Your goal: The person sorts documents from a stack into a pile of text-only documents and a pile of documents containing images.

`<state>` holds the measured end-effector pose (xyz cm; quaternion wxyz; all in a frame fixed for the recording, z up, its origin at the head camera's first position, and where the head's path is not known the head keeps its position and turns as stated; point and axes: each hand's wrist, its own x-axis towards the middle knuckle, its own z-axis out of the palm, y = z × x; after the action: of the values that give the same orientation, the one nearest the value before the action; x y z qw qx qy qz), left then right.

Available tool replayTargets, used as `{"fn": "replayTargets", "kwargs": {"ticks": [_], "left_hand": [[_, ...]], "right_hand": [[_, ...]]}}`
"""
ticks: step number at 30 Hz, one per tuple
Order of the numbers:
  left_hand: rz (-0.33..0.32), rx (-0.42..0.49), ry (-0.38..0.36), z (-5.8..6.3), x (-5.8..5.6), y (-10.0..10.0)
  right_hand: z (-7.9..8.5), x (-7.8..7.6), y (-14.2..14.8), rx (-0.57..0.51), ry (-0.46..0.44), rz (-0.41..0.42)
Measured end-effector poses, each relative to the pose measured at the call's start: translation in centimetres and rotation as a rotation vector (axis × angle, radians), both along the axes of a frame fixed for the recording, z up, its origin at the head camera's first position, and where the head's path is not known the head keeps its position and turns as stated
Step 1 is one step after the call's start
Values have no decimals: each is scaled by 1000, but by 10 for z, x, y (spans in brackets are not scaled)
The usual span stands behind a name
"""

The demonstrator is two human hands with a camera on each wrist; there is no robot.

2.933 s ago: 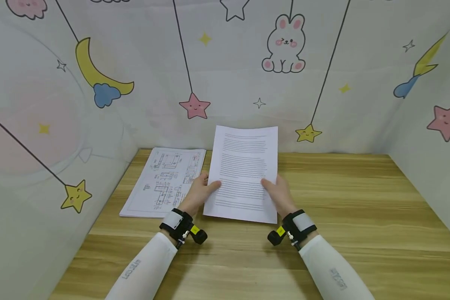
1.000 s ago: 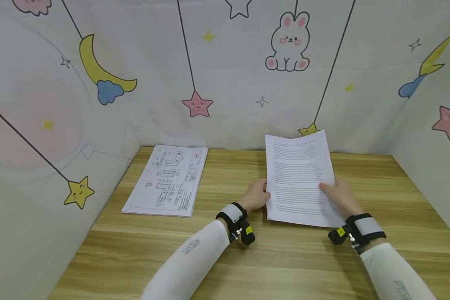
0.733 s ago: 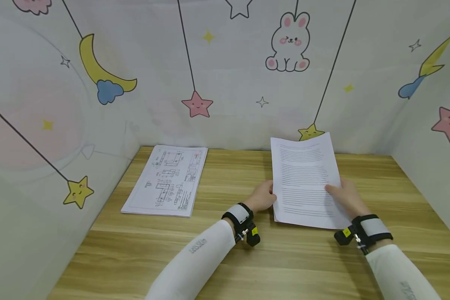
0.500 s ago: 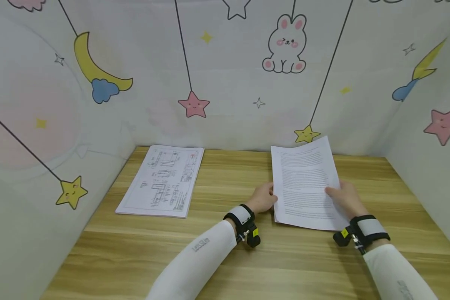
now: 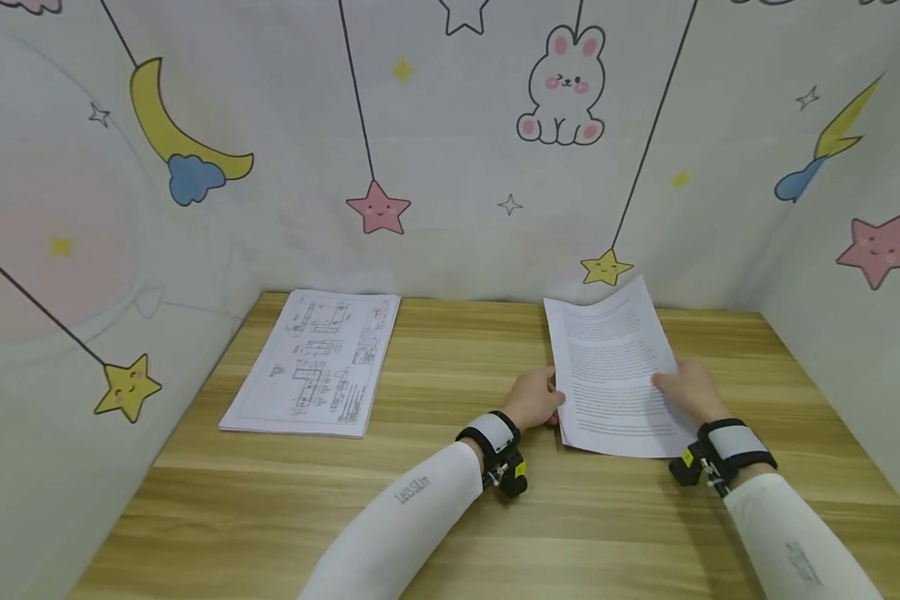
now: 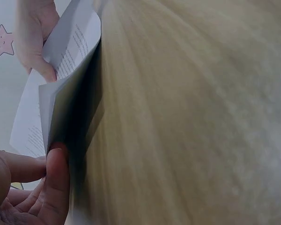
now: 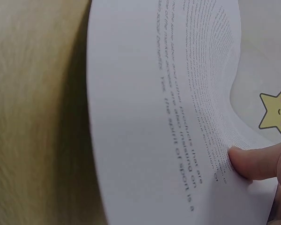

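A thin sheaf of white paper sheets (image 5: pixel 617 375) printed with lines of text is held above the right half of the table, bowed between two hands. My left hand (image 5: pixel 534 400) pinches its left edge between thumb and fingers; in the left wrist view the left hand (image 6: pixel 35 187) grips the edge close over the wood. My right hand (image 5: pixel 693 392) holds the opposite edge, thumb lying on the printed face and the other fingers hidden behind. The right wrist view shows the right thumb (image 7: pixel 255 161) pressing on the text of the sheets (image 7: pixel 131 122).
A stack of paper with technical drawings (image 5: pixel 318 358) lies at the back left of the wooden table (image 5: pixel 435 517). Behind and at both sides hangs a white cloth (image 5: pixel 450 150) printed with stars, a moon and a rabbit. Each wrist wears a strapped camera.
Both hands have carried the text sheets from the middle to the right of the table. Over the last second the far edge has sunk lower. The drawing stack stays in place.
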<state>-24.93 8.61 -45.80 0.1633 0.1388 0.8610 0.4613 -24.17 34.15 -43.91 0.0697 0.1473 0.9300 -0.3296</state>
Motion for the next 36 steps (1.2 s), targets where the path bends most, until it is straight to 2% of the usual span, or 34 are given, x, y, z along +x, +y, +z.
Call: {"fn": "replayTargets", "kwargs": {"ticks": [6, 12, 15, 19, 24, 32, 36], "left_hand": [[25, -42, -1, -4, -2, 2], [13, -70, -9, -4, -6, 5], [16, -126, 8, -4, -6, 8], [17, -225, 79, -3, -5, 11], [44, -307, 103, -3, -4, 13], [52, -389, 194, -7, -5, 12], [56, -418, 215, -7, -6, 12]], "right_hand": [[-5, -2, -1, 47, 0, 17], [-5, -3, 0, 135, 26, 23], [-5, -3, 0, 197, 48, 55], [-6, -3, 0, 250, 65, 81], [-7, -3, 1, 290, 88, 97], [-3, 0, -4, 359, -16, 33], [-2, 1, -4, 414, -38, 31]]}}
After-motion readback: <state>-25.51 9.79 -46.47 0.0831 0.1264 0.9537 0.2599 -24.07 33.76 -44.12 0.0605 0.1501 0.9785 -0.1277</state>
